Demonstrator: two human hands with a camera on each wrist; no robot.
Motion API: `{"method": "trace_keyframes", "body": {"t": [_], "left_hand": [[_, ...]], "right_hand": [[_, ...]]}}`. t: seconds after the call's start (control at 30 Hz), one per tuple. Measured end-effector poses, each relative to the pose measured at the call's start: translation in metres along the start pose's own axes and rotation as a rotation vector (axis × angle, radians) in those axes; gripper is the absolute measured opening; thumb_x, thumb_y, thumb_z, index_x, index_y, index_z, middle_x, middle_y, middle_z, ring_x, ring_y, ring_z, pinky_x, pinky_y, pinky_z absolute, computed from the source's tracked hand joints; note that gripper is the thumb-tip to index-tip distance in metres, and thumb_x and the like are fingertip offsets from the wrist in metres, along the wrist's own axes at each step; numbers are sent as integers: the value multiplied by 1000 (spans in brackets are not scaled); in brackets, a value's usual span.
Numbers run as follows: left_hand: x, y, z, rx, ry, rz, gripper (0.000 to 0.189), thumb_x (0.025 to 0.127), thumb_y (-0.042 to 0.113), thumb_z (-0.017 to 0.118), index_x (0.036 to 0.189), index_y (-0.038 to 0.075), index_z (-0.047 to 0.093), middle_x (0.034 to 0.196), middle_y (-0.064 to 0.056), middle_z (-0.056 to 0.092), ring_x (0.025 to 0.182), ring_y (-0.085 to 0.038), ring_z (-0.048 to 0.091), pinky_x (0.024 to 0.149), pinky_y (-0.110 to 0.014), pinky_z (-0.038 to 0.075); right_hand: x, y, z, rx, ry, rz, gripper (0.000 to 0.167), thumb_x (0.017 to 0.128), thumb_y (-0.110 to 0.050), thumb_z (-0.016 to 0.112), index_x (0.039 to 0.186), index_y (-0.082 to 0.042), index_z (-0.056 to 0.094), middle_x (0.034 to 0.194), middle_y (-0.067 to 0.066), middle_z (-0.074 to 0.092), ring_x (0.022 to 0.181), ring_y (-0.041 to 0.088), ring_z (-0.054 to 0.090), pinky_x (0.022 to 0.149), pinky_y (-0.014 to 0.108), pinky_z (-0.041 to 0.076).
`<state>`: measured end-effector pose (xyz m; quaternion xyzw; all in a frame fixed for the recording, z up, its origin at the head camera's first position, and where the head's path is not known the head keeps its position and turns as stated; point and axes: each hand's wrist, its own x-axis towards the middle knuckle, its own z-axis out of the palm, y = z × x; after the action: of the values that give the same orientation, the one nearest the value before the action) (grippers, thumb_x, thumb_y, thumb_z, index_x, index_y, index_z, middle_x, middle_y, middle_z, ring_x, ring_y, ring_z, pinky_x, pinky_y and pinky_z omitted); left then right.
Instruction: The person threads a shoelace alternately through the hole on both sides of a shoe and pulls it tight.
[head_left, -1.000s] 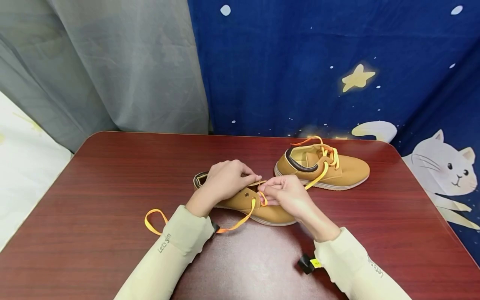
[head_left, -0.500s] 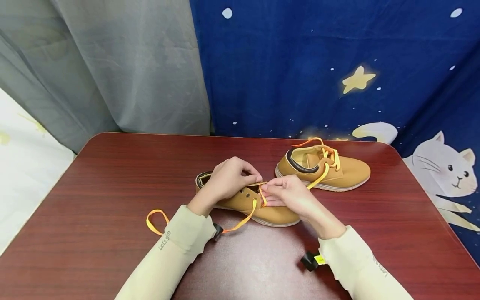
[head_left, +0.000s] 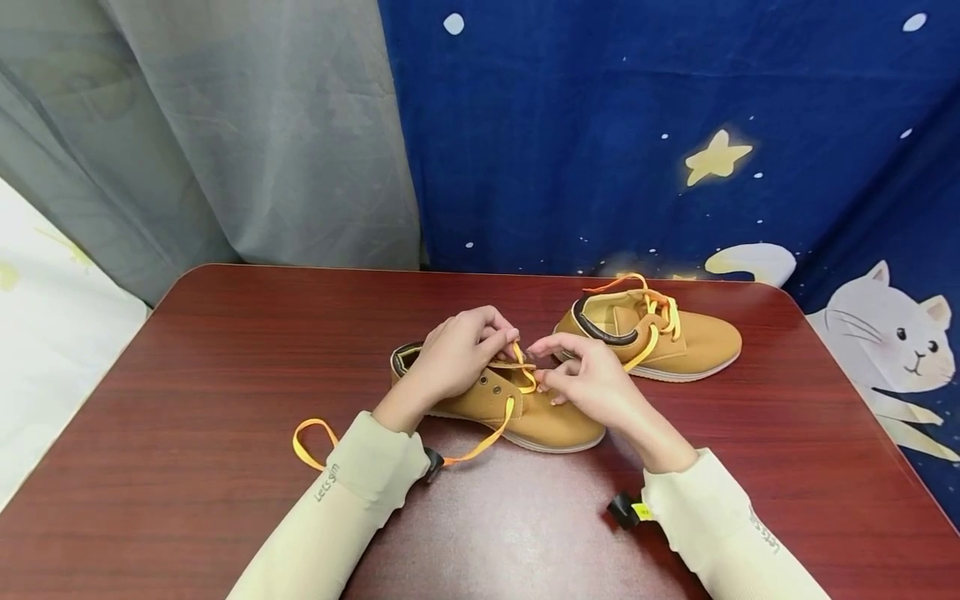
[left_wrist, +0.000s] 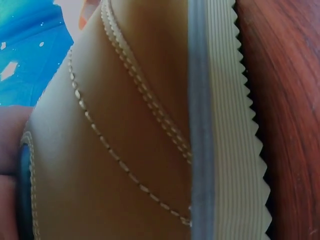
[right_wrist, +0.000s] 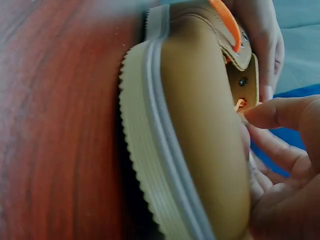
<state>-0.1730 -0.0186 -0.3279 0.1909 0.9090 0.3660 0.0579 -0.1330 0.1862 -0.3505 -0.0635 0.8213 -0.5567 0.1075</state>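
A tan lace-up shoe point(head_left: 558, 421) stands on the table, toe pointing right, with its yellow-orange shoelace point(head_left: 528, 381) partly threaded. Thumb and forefinger of my left hand point(head_left: 461, 354) pinch a length of that lace above the far eyelet flap, while the palm lies over the shoe's opening. My right hand point(head_left: 592, 379) is at the front of the opening, its thumb and forefinger spread apart beside the lace. In the right wrist view the right thumb sits right by the eyelet flap point(right_wrist: 242, 82). The left wrist view is filled by the stitched side of the shoe point(left_wrist: 115, 130).
A second tan shoe point(head_left: 708, 342), laced in yellow, stands behind to the right. The near lace end point(head_left: 315, 425) loops out over the table point(head_left: 187, 375) left of the left sleeve. Grey point(head_left: 285, 142) and blue curtains point(head_left: 525, 125) hang behind the table.
The right fingers have come off the lace by the far flap and spread, drawing slightly right. The left fingers have risen a little and now hold a lace length above the flap.
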Motion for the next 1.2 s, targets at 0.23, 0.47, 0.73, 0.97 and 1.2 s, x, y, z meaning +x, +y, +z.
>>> {"method": "trace_keyframes", "body": {"t": [0.23,0.47,0.73,0.97,1.2], "left_hand": [[0,0,1,-78,19,-19,16,100,39,62,100,26,71,84,12,77,84,-4,68,80,-33,45],[-1,0,0,-57,12,-35,7,88,36,78,90,30,77,83,17,76,86,-1,68,79,-31,45],[1,-4,3,-114,77,-31,6,90,34,77,90,28,77,83,13,76,77,-1,69,74,-29,48],[5,-8,3,-345,127,52,11,92,20,75,95,10,77,87,-11,78,78,-28,74,70,-38,60],[7,-7,-2,-474,160,60,13,93,18,73,97,6,76,93,-15,78,80,-31,75,74,-46,61]], "right_hand": [[2,7,4,-36,37,-11,20,92,-12,71,110,-2,75,78,7,75,66,9,68,61,29,59],[4,10,7,-29,47,-27,20,91,-13,73,107,-1,76,74,6,73,65,9,66,58,27,58],[5,12,9,-30,48,-30,19,91,-13,73,106,-2,77,72,5,71,64,10,65,57,28,58],[5,12,9,-62,57,-42,16,90,-12,73,104,-5,78,69,5,70,61,12,64,56,29,58],[4,12,8,-66,62,-48,15,90,-11,72,103,-5,78,68,6,70,60,12,64,54,30,57]]}}
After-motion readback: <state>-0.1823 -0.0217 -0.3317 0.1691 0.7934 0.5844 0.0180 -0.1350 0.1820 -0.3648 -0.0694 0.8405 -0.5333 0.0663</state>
